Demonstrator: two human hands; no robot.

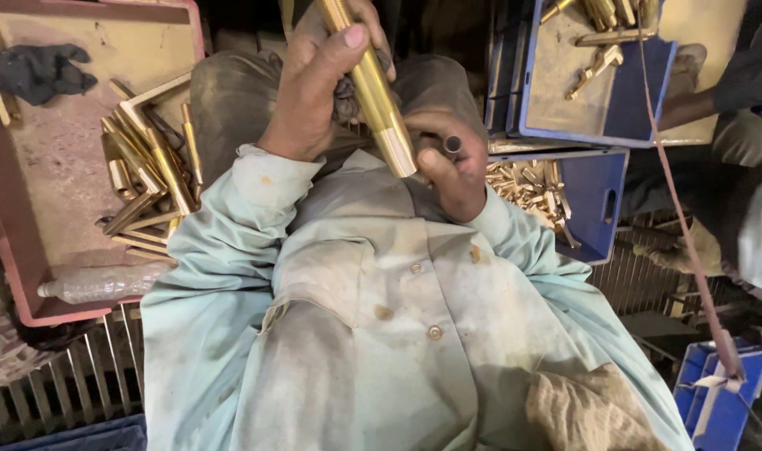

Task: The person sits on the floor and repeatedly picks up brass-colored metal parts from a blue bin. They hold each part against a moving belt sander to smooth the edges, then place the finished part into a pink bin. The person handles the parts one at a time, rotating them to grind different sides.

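Nearest the camera, the right hand point(452, 163) curls around a small dark metal ring point(452, 144), apparently pinched between thumb and fingers. The left hand point(318, 79) is wrapped tightly round a long polished brass tube point(371, 83). Farther out, a red plastic tray point(13, 242) holds brass rods point(147, 179).

One red tray point(13, 250), three blue crates point(602, 196) — one plastic bottle point(101, 282), one dark glove point(38, 71).
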